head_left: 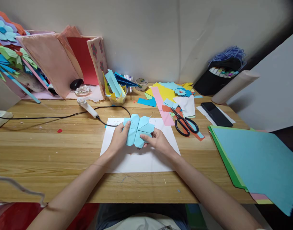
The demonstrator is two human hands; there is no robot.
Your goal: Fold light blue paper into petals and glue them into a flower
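A light blue paper flower [136,129] with several folded petals is held between both hands above the desk. My left hand [120,135] grips its left petals, thumb on top. On the lower right side, my right hand [156,140] pinches another petal with its thumb over the paper and fingers beneath. Under the flower lies a white sheet of paper [139,164] with small marks on it. Black-handled scissors [183,122] rest to the right, on paper scraps. Left of the flower is a white glue gun [87,108] with a black cord.
A plastic cup [117,99] of paper pieces and a tape roll [142,83] stand at the back. Yellow paper [163,92] and other scraps lie nearby. A phone [215,113], coloured sheets [256,150] and a black marker pouch [215,80] are rightward; paper flowers [3,30] stand far left.
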